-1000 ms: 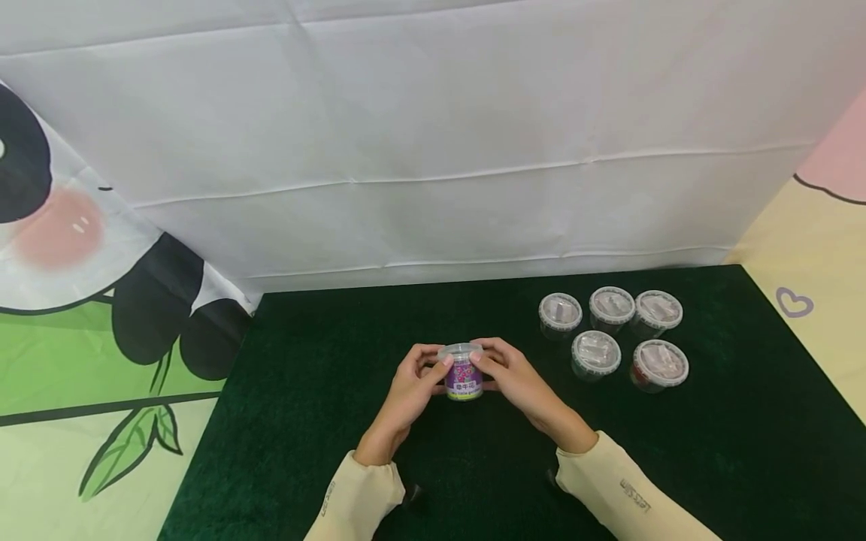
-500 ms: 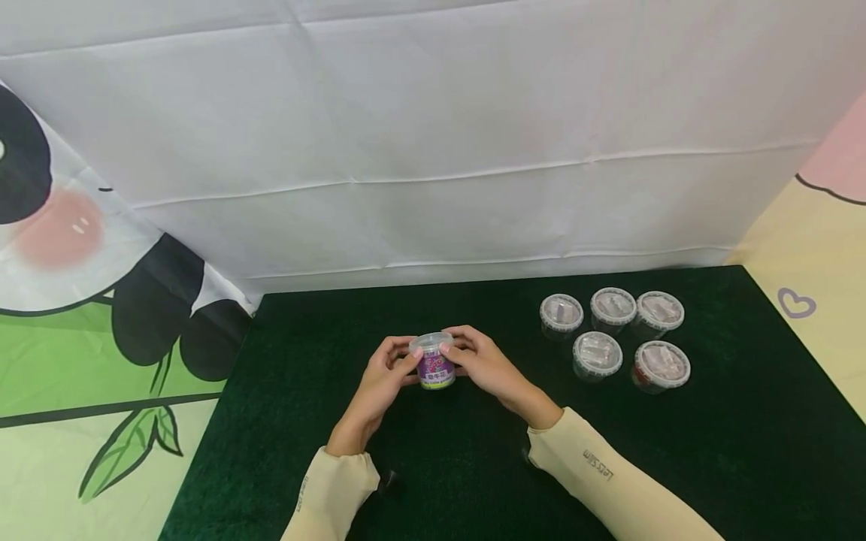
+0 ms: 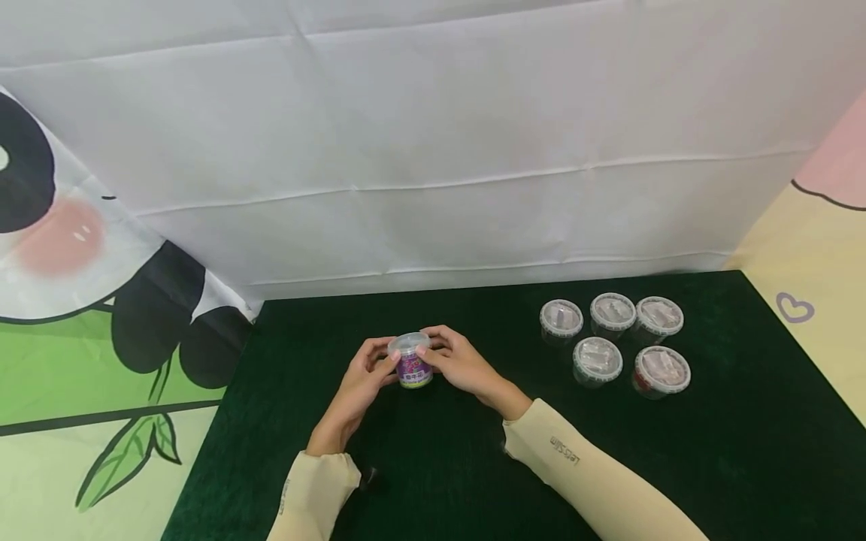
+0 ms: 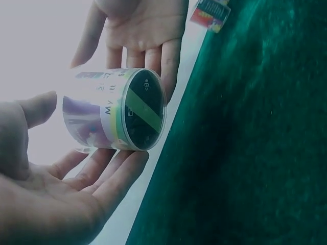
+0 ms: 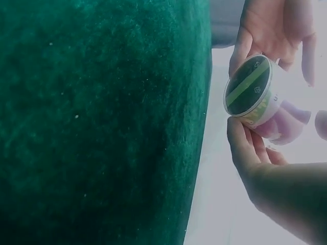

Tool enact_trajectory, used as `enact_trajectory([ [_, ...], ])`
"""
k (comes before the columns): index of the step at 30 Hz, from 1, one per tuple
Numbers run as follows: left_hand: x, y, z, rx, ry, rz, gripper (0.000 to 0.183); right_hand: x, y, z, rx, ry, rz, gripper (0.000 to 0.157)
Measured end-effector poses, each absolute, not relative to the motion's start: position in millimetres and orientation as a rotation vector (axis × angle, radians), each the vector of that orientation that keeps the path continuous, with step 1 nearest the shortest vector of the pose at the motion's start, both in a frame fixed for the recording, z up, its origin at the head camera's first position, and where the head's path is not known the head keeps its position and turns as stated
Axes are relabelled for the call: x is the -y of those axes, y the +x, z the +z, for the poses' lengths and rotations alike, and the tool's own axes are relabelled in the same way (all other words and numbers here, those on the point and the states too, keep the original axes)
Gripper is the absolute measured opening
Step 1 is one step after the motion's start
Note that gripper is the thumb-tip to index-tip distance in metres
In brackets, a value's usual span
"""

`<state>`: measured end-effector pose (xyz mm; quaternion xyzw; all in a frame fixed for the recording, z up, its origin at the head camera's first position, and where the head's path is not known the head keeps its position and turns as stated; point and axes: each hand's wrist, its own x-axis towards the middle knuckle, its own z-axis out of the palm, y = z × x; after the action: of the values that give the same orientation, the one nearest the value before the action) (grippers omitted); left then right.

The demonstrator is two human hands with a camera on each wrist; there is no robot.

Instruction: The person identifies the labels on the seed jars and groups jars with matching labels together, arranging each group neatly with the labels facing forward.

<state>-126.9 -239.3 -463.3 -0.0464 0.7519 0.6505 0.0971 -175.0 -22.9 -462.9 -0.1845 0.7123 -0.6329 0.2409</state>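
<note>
A clear plastic tub (image 3: pixel 414 370) with a purple printed label and a translucent lid (image 3: pixel 409 343) is held upright between both hands. My left hand (image 3: pixel 361 378) grips its left side, thumb near the lid's rim and fingers behind. On the opposite side my right hand (image 3: pixel 465 364) holds it the same way. In the left wrist view the tub's base (image 4: pixel 145 109) shows dark with a pale green strip across it, raised off the table. The right wrist view shows that base (image 5: pixel 248 86) too, with fingertips of both hands at the tub's wall.
Several similar lidded tubs (image 3: pixel 598 359) stand grouped at the back right of the dark green cloth-covered table (image 3: pixel 446 466). One at the front right (image 3: pixel 661 370) has something red inside. A white cloth backdrop (image 3: pixel 433 135) hangs behind, with printed cartoon cloth (image 3: pixel 61 361) on the left.
Both hands have carried the tub to the left and slightly toward the back, keeping their hold. The other tubs have stayed in place.
</note>
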Motion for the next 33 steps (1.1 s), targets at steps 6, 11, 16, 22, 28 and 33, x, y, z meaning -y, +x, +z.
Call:
enact_trajectory([
  [6, 251, -131, -467, -2.236, -0.139, 1.914, 0.046, 32, -179, -464, -1.968, -0.524, -1.713, 0.048],
  [11, 261, -135, -471, -2.255, -0.123, 1.895, 0.047, 40, -184, -466, -1.976, -0.558, -1.711, 0.048],
  [16, 271, -140, -473, -2.266, -0.108, 1.890, 0.048, 49, -189, -467, -1.996, -0.580, -1.698, 0.048],
  [22, 281, -145, -477, -2.278, -0.079, 1.873, 0.051, 58, -195, -469, -2.020, -0.589, -1.685, 0.048],
  [28, 292, -149, -482, -2.275, -0.066, 1.868, 0.054, 68, -201, -476, -2.031, -0.619, -1.687, 0.049],
  [33, 300, -154, -484, -2.272, -0.066, 1.881, 0.056, 78, -207, -479, -2.072, -0.646, -1.686, 0.049],
])
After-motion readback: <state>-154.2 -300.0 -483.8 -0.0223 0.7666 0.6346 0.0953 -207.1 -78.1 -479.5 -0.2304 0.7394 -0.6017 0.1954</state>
